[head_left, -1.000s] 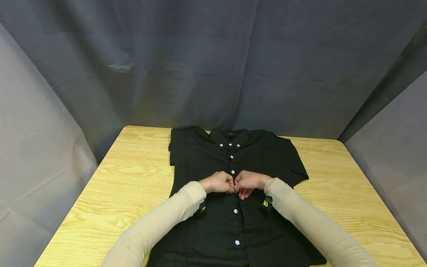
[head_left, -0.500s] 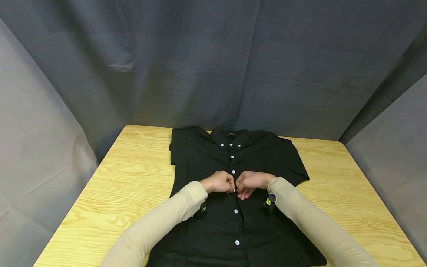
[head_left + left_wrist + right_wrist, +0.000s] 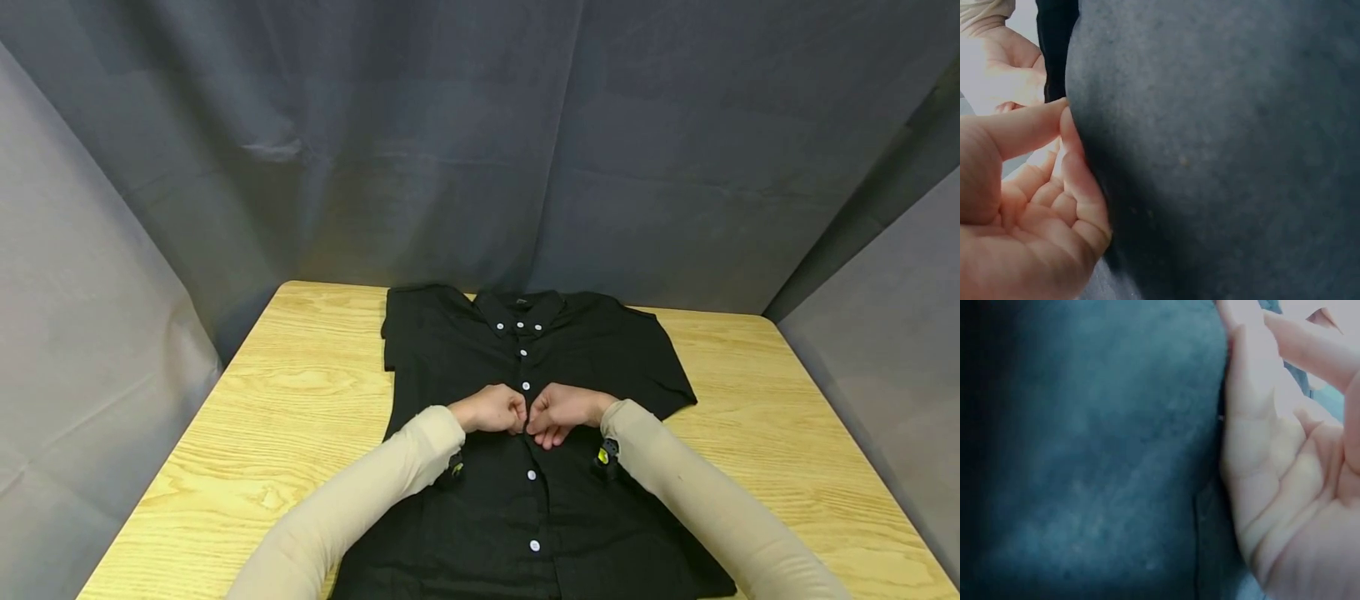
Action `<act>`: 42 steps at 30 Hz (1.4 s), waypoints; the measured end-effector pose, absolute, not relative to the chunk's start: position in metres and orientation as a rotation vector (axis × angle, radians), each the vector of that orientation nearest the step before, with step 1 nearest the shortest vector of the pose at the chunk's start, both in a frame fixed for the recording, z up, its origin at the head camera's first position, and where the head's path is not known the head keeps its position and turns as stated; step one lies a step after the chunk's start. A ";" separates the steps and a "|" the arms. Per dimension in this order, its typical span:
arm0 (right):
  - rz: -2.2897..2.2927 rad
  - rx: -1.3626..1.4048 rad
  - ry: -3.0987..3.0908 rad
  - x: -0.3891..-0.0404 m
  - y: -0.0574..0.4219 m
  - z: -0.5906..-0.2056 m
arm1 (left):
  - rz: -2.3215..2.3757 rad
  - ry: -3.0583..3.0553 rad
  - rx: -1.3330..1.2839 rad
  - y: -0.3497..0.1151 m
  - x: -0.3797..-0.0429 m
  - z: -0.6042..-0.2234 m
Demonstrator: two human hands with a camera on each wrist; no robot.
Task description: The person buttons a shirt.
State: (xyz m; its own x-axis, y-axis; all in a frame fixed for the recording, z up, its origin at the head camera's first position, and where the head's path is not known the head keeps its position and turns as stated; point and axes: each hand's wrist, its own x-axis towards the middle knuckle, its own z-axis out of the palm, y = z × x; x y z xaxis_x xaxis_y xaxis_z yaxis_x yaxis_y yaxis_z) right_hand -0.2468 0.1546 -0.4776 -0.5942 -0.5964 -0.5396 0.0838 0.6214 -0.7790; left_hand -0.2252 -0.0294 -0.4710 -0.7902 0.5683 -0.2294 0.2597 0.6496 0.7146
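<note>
A black short-sleeved shirt [image 3: 450,525] with white buttons lies front up, its collar at the far side. Over the middle of its front placket, my left hand [image 3: 491,410] pinches the cloth between thumb and forefinger. Facing it, my right hand [image 3: 564,410] pinches the placket edge, its other fingers spread loosely below. Fingertips of both hands almost meet there, and they hide the button at that spot. One white button [image 3: 526,386] shows just above the hands, another button [image 3: 532,475] below. Dark cloth fills most of both wrist views.
The shirt lies on a light wood table [image 3: 300,400], with bare wood to its left and right. A dark grey curtain [image 3: 450,150] hangs behind the far edge. Pale grey cloth panels [image 3: 90,292] stand at both sides. Both wrists carry small black cameras [image 3: 606,454].
My right hand drew slightly right, then came back toward the left hand. The white button seen between the fingertips earlier is now hidden. The left hand has hardly moved.
</note>
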 end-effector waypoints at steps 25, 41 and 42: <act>-1.051 -0.332 2.029 -0.248 0.148 -0.484 | 1.023 2.347 0.570 -0.031 -0.226 -0.471; -1.093 -0.404 1.950 -0.249 0.154 -0.488 | 0.748 2.528 0.572 -0.023 -0.224 -0.468; -1.095 -0.410 1.950 -0.249 0.155 -0.488 | 0.746 2.531 0.572 -0.022 -0.224 -0.468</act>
State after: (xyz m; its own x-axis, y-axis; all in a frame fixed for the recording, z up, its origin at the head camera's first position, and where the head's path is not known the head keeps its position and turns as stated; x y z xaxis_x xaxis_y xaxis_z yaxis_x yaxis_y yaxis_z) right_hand -0.2492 0.1547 -0.4876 -0.5926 -0.6221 -0.5117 0.1129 0.5648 -0.8174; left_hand -0.2243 -0.0223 -0.4679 -0.8187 0.4961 -0.2891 0.2602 0.7693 0.5835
